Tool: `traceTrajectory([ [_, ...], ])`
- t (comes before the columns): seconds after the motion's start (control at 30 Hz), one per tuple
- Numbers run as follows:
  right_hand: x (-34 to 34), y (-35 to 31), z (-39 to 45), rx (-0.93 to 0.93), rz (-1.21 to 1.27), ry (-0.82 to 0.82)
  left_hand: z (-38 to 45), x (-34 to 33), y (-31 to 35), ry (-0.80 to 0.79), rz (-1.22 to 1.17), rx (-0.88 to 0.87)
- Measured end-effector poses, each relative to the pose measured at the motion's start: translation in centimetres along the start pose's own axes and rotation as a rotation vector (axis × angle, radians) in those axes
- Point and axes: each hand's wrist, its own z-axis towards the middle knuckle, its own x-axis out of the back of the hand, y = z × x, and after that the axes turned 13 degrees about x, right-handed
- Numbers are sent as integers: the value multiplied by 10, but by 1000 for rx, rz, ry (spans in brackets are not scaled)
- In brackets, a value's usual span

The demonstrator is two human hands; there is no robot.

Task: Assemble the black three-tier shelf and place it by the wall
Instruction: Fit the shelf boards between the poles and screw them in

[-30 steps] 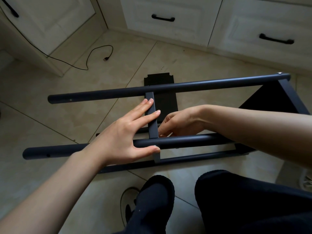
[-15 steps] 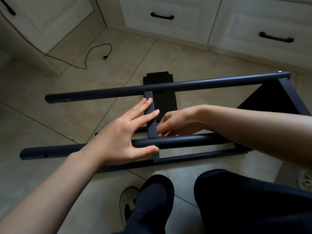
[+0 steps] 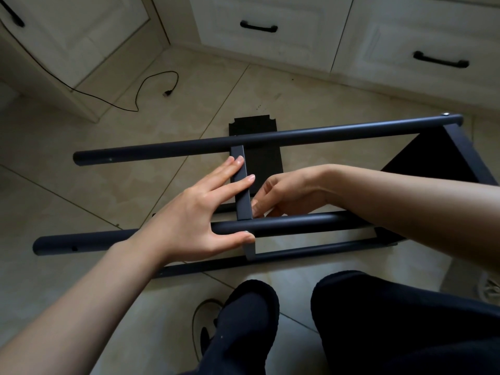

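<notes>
**Shelf frame on its side, both hands at the middle crossbar**

The black shelf frame (image 3: 270,136) lies on its side on the tiled floor (image 3: 81,185), straight ahead of your knees (image 3: 378,307). Two long round tubes run left to right: the far tube (image 3: 338,129) and the near tube (image 3: 297,223), joined by a flat crossbar (image 3: 241,182). Your left hand (image 3: 197,217) lies spread wide over this joint, straight fingers resting on the crossbar and thumb pressed against the near tube's front. Your right hand (image 3: 286,194) reaches in from the right between the two tubes, fingers curled at the crossbar's lower end (whether they pinch a small part cannot be told).

A loose black shelf panel (image 3: 266,163) lies flat on the floor beneath the frame, partly hidden by the far tube. A fitted panel (image 3: 433,158) closes the frame's right end. A black cable (image 3: 140,87) trails over the tiles at upper left, its plug well apart from the frame. White cabinets (image 3: 270,12) with black handles (image 3: 258,27) bound the floor behind and at left. A shoe (image 3: 208,326) sits beside your knee. Bare tiles lie to the left of the tube ends.
</notes>
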Motion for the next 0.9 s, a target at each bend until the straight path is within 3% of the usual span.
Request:
traceTrajectory([
  [0.9,-3,-2,5,-76,29,62,4,1,2,-1,7,10],
])
